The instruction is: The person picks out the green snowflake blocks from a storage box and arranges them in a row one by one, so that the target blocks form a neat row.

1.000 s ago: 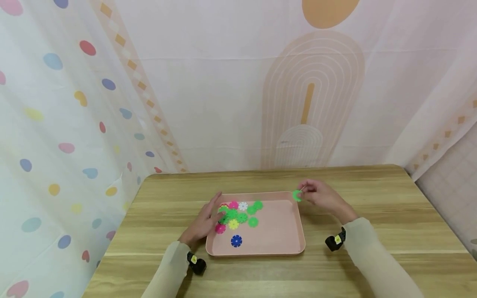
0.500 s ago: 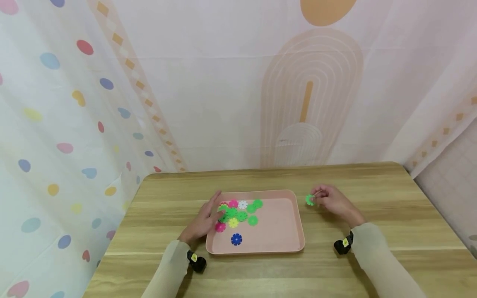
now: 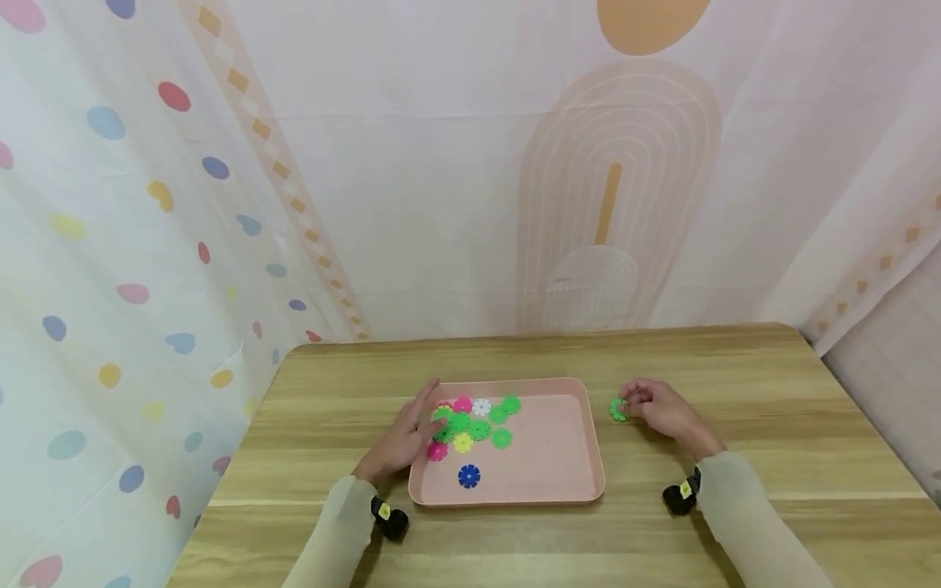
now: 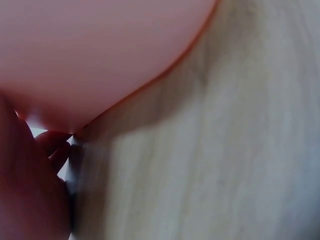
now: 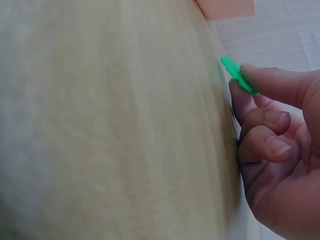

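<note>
Right-hand grip: the right hand point(image 3: 662, 410) is pinching a bright green, round, notched plastic disc point(image 3: 618, 409) between thumb and forefinger; the other fingers are curling toward the palm.
Held disc vs. grip: lying at the fingertips, on the left-hand side of the right hand, between it and the tray; the right hand is clearly the nearer one.
Disc axis: being round, it is showing no long axis; in the right wrist view it is sloping, nearly edge-on. Contact with the bench: cannot tell.
Disc appearance: thin, one even green, scalloped rim; in the head view it is looking ring-like, partly covered by fingers.
Left-hand grip: the left hand point(image 3: 400, 438) is lying over the left rim of a pale pink, shallow rectangular tray point(image 3: 547, 465), fingers extending along the edge, thumb reaching inward over discs; not pinching a disc visibly.
Tray contents: overlapping green discs point(image 3: 459, 423) are crowding the left half; a white disc point(image 3: 481, 407), a yellow disc point(image 3: 462, 443) and magenta discs point(image 3: 437, 452) are lying around them; a dark blue disc point(image 3: 469, 476) is sitting apart, nearer the front.
Support: a wood-grain bench point(image 3: 515, 547) is carrying the tray.
Backdrop: a patterned curtain point(image 3: 441, 180) is hanging behind.
</note>
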A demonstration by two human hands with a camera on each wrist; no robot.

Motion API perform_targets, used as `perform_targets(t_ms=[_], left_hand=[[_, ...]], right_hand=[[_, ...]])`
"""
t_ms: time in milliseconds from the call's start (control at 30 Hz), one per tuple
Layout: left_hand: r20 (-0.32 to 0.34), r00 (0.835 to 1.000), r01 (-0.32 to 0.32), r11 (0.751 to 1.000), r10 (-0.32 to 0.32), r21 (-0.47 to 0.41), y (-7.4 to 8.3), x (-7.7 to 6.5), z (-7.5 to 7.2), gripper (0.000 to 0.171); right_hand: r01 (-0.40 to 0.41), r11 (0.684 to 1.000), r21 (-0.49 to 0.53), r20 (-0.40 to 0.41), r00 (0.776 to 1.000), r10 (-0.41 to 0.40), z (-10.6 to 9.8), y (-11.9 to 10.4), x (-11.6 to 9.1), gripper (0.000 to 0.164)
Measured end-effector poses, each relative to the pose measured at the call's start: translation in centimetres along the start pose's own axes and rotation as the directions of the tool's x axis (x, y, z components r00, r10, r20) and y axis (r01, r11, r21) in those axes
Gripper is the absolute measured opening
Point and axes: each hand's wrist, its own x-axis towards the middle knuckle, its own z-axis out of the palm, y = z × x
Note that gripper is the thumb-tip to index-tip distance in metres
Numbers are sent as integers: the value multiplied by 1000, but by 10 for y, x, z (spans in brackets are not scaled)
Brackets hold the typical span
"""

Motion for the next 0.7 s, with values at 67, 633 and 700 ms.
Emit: perform_targets(t_ms=[67,633,700], left_hand=[[-2,1000,-17,1000,17,19,0,0,0,70],[-15,998,-62,996,63,57,-1,2,1,70],[-19,998,-62,996,63,64,-2,2,1,70]], right_hand=[[17,1000,7,10,1000,-17,0,1,0,18],[15,998,-59,-33,999,-17,8,-3,2,18],[17,998,-57,-37,999,-19,8,-5,2,19]])
